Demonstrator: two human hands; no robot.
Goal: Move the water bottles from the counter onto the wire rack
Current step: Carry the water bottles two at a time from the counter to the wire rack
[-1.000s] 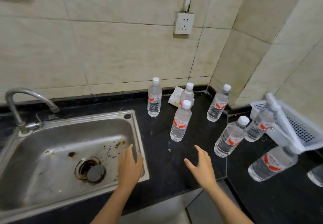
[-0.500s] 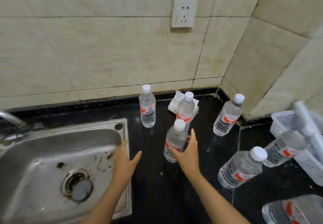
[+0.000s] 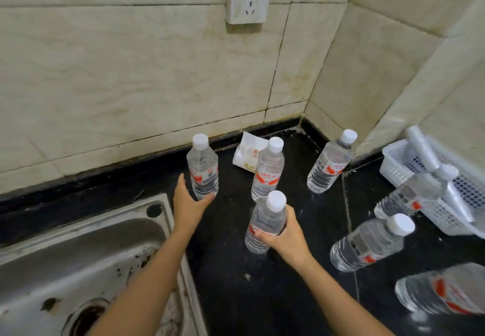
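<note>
Bottle label (image 3: 267,177); red Chinese characters (not legible)

Soft, even light fills your view; the wide lens bends the tiled wall (image 3: 131,73), and the right-edge bottle (image 3: 441,293) smears into blur.

sink (image 3: 78,243) is cut off at left and bottom edges. lowest right bottle (image 3: 443,293) is blurred and clipped by the right edge, cap not seen. white basket (image 3: 393,167) is smeared and cut off there too.
</note>
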